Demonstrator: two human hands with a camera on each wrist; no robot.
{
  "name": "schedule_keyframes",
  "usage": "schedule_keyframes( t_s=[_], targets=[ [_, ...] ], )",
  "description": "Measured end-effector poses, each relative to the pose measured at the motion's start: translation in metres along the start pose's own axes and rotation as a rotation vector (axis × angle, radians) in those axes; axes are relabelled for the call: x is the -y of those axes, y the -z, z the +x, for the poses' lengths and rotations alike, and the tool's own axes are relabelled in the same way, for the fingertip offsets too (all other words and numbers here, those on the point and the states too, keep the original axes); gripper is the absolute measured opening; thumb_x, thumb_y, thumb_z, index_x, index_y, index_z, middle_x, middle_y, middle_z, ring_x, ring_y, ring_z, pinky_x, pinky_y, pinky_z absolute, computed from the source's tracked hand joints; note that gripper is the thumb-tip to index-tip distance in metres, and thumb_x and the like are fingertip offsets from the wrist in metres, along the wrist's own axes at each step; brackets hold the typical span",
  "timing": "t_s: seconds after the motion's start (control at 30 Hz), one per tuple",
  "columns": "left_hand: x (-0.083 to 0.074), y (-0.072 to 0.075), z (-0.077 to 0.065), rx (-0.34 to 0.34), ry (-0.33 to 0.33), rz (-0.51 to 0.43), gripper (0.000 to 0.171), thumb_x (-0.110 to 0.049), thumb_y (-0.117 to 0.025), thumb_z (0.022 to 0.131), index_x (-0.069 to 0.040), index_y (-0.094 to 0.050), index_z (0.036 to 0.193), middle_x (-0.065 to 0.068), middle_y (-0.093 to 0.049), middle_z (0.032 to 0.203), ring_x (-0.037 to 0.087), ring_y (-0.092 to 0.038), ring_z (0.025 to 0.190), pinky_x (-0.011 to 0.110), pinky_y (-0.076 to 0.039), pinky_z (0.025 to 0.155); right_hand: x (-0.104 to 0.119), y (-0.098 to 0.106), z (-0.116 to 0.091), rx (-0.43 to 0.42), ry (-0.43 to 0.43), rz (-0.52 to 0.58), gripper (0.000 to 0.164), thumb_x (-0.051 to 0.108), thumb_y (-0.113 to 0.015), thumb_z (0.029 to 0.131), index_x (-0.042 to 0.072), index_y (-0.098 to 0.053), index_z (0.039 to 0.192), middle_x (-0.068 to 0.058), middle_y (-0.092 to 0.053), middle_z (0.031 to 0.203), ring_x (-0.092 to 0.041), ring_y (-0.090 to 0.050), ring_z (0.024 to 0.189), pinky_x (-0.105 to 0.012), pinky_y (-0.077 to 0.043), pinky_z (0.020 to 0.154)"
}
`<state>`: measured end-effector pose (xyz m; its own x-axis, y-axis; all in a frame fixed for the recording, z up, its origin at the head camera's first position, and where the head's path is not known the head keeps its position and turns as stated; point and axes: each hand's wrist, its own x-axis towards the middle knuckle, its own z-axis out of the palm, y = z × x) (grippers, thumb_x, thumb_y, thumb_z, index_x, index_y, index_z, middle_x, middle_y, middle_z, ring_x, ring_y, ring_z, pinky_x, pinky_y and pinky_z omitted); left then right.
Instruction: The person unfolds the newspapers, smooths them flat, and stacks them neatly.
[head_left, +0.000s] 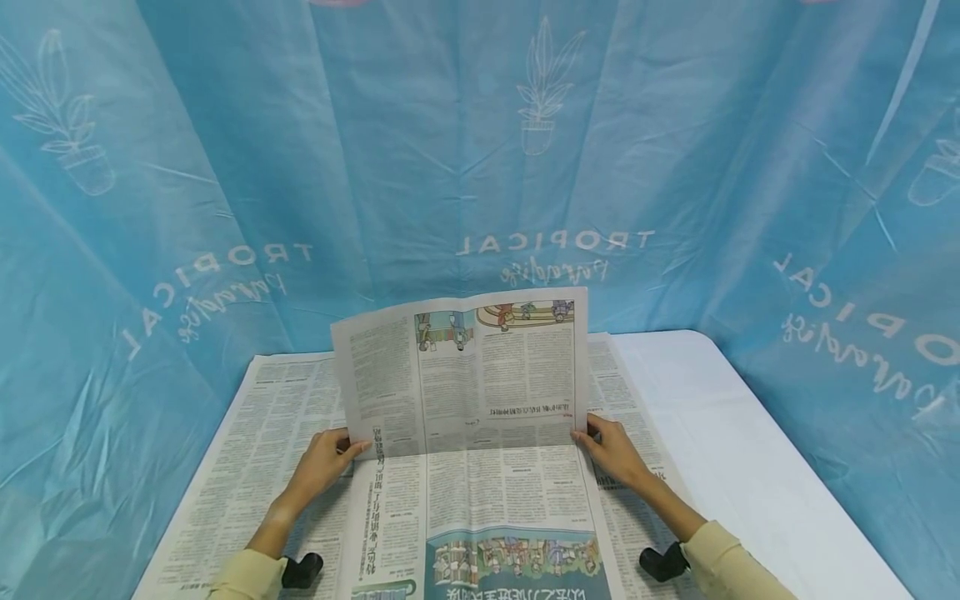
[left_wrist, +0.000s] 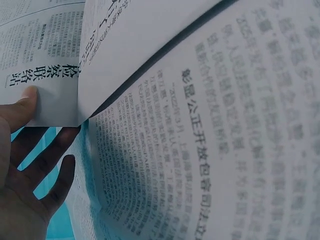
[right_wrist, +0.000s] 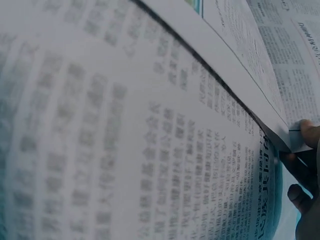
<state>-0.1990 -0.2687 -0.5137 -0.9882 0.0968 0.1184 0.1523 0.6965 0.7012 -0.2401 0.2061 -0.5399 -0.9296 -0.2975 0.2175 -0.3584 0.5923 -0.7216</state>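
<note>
A printed newspaper (head_left: 510, 483) with coloured drawings lies along the middle of the table, its far part raised and bent upright at a crease. At the left end of that crease, my left hand (head_left: 326, 458) pinches the edge, thumb on the near face and fingers behind. My right hand (head_left: 611, 450) pinches the opposite edge the same way. In the left wrist view, the left thumb (left_wrist: 27, 105) presses on the page with the other fingers spread behind it. The right wrist view shows the right thumb (right_wrist: 309, 132) on the paper's corner, the hand partly cut off.
Under the held sheet, more newspaper (head_left: 247, 467) is spread flat over the table. A white tabletop (head_left: 735, 467) shows at the right. Blue curtains (head_left: 405, 167) with plant prints hang close behind and at both sides. Black straps with cameras sit at both wrists.
</note>
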Motion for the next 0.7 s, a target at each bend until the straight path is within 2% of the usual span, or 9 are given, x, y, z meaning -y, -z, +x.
schedule_keyframes(
  t_s=[0.2,0.4,0.53,0.63,0.7],
  targets=[
    [-0.0034,-0.0011,0.0026,-0.006,0.005,-0.016,0.023,-0.016,-0.067,0.092,0.001,-0.071,0.107,0.011,-0.074,0.092,0.017,-0.068,0.078,0.029,-0.051,0.067,0.001,0.0006,0.0006,-0.011,-0.009,-0.014,0.019,0.013,-0.065,0.094,0.002,-0.067,0.109,-0.01,-0.073,0.093,-0.011,-0.068,0.074,-0.024,-0.052,0.064],
    [-0.0048,-0.0024,0.0055,-0.008,0.025,-0.018,0.023,-0.015,-0.066,0.093,0.001,-0.07,0.108,0.012,-0.074,0.096,0.016,-0.069,0.079,0.028,-0.051,0.068,0.0004,-0.0014,0.0009,-0.004,-0.037,-0.031,0.007,0.012,-0.066,0.093,0.005,-0.066,0.094,-0.008,-0.073,0.089,-0.009,-0.066,0.071,-0.023,-0.051,0.062],
    [-0.0067,-0.0039,0.0059,-0.018,0.061,0.015,0.016,-0.017,-0.065,0.094,-0.002,-0.069,0.095,0.008,-0.072,0.085,0.012,-0.062,0.067,0.025,-0.046,0.059,-0.0002,-0.0008,0.0004,0.005,-0.027,-0.04,0.014,0.015,-0.065,0.094,0.009,-0.06,0.082,0.001,-0.066,0.074,-0.004,-0.053,0.057,-0.022,-0.044,0.055],
    [-0.0084,-0.0047,0.0051,-0.019,0.097,0.03,0.019,-0.019,-0.065,0.094,-0.005,-0.063,0.082,0.005,-0.067,0.073,0.012,-0.053,0.057,0.025,-0.04,0.051,-0.0004,-0.0003,-0.0004,0.01,-0.026,-0.054,0.02,0.017,-0.065,0.094,0.011,-0.056,0.077,0.005,-0.058,0.065,-0.005,-0.043,0.052,-0.022,-0.038,0.052],
    [-0.0091,-0.0055,0.0047,-0.018,0.105,0.03,0.019,-0.019,-0.065,0.094,-0.005,-0.062,0.081,0.004,-0.066,0.072,0.012,-0.051,0.056,0.025,-0.039,0.05,-0.0004,-0.0006,-0.0006,0.014,-0.031,-0.063,0.02,0.017,-0.065,0.094,0.011,-0.056,0.078,0.006,-0.057,0.066,-0.005,-0.044,0.052,-0.022,-0.038,0.052]
  ],
)
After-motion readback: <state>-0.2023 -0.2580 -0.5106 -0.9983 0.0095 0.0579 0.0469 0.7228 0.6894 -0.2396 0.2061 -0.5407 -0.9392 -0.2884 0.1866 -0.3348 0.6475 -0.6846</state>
